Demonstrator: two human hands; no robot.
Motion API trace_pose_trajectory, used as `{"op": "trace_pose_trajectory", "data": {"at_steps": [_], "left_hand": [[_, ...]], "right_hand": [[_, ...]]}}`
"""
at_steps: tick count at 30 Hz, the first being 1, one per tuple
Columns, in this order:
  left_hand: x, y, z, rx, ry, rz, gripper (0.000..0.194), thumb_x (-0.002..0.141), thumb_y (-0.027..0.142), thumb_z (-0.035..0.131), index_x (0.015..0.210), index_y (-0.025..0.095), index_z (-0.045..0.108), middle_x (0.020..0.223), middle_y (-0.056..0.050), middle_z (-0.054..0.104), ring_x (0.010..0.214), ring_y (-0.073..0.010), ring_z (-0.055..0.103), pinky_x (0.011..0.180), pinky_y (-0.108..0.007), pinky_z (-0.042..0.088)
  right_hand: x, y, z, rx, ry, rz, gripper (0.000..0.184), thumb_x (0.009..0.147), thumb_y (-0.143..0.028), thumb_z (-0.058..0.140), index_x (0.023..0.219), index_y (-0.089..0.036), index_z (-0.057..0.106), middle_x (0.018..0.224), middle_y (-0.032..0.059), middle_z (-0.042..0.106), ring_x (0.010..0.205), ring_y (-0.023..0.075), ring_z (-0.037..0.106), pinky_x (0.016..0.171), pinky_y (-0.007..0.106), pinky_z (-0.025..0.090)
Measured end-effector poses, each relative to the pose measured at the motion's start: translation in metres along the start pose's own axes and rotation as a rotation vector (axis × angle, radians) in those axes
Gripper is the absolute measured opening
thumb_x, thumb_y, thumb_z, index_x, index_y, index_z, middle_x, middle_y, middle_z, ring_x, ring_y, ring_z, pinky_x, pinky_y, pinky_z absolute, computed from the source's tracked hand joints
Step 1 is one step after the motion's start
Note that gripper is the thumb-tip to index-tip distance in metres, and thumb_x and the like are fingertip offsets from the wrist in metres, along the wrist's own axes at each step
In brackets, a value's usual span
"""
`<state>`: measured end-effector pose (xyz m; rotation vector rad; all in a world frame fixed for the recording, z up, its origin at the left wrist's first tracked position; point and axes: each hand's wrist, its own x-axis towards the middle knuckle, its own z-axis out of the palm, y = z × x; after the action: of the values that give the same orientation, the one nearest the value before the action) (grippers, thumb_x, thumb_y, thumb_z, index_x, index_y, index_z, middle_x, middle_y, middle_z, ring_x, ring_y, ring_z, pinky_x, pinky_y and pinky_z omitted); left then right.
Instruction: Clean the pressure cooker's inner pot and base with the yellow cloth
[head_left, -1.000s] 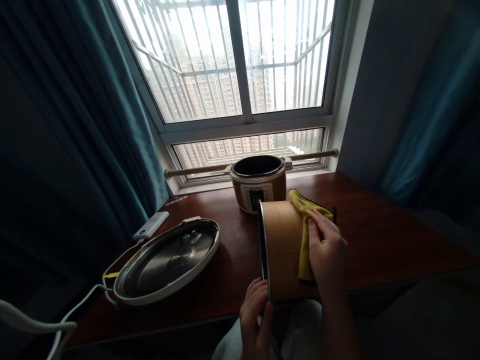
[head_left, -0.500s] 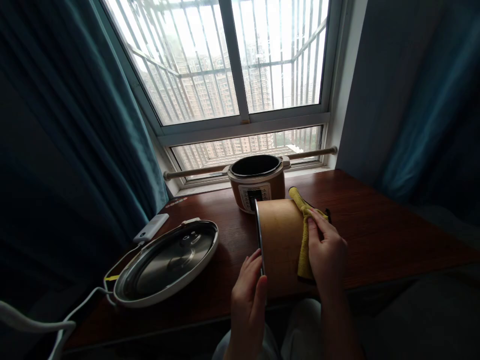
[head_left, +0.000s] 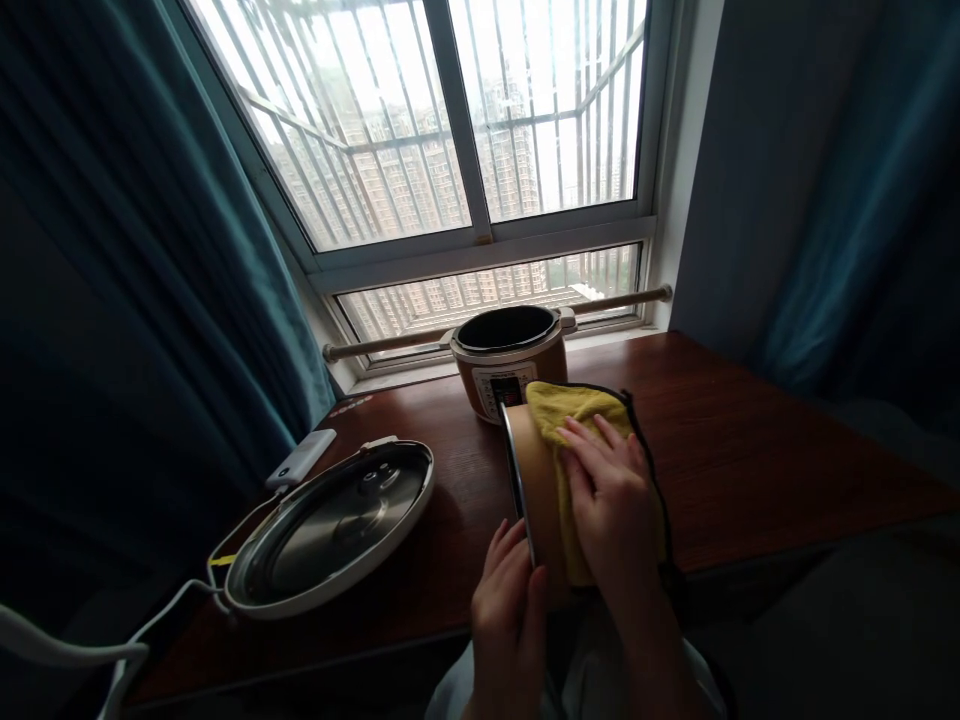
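Observation:
A gold-coloured inner pot (head_left: 536, 470) lies tipped on its side above the table's front edge, its dark-lined mouth turned left. My left hand (head_left: 506, 605) grips the pot's rim from the lower left, fingers inside the mouth and thumb near the outer wall. Spread over the outer wall is a yellow cloth (head_left: 577, 402) with a black edge. My right hand (head_left: 611, 495) presses that cloth against the pot, fingers slightly bent on top of it. Behind the pot stands the electric cooker's base (head_left: 469, 385), lidless, with a control panel on its front.
A large lid (head_left: 330, 540) with a pale rim rests on the left of the wooden table (head_left: 742, 440). Beside it are a white power strip (head_left: 302, 458) and white cables (head_left: 169, 605). A barred window (head_left: 480, 235) and a pole (head_left: 622, 298) run behind the cooker.
The yellow cloth has gone from bunched to spread across the pot's wall, reaching farther left. My right hand has shifted left with it. My left hand remains at the rim.

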<state>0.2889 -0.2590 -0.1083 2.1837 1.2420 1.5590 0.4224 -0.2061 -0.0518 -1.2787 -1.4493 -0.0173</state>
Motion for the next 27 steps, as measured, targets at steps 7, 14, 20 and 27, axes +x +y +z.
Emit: {"op": "trace_pose_trajectory", "data": {"at_steps": [7,14,20,27], "left_hand": [[-0.037,-0.016,0.015,-0.032,0.026,0.069,0.029,0.085,0.020,0.053,0.112,0.022,0.062,0.104,-0.007,0.069,0.111,-0.0244,0.058,0.104,-0.048,0.037],[-0.044,-0.029,0.005,0.045,-0.001,-0.012,0.036,0.083,0.017,0.053,0.118,0.025,0.059,0.110,-0.006,0.067,0.117,-0.0253,0.054,0.106,-0.051,0.033],[-0.016,-0.018,-0.010,0.007,-0.112,-0.052,0.041,0.085,0.018,0.051,0.126,0.020,0.054,0.124,-0.010,0.060,0.121,-0.0259,0.050,0.105,-0.046,0.036],[-0.014,-0.013,-0.007,-0.045,-0.125,-0.009,0.042,0.084,0.012,0.051,0.125,0.023,0.054,0.125,-0.007,0.059,0.122,-0.0235,0.049,0.108,-0.044,0.033]], "right_hand": [[0.008,0.049,-0.022,0.180,0.113,0.349,0.035,0.087,-0.040,0.049,0.105,-0.017,0.068,0.106,0.0083,0.067,0.099,0.0233,0.062,0.090,0.036,0.046],[0.005,0.048,-0.018,0.147,0.131,0.415,0.038,0.086,-0.043,0.048,0.102,-0.016,0.070,0.104,0.0099,0.067,0.097,0.0258,0.063,0.081,0.033,0.049],[0.004,0.042,-0.017,0.050,0.159,0.273,0.036,0.089,-0.037,0.045,0.105,-0.015,0.068,0.106,0.0103,0.067,0.100,0.0253,0.061,0.090,0.039,0.046],[-0.011,-0.015,0.006,-0.028,0.023,-0.065,0.029,0.092,-0.021,0.041,0.105,-0.019,0.066,0.117,0.0037,0.062,0.121,0.0247,0.047,0.105,0.047,0.030]]}}
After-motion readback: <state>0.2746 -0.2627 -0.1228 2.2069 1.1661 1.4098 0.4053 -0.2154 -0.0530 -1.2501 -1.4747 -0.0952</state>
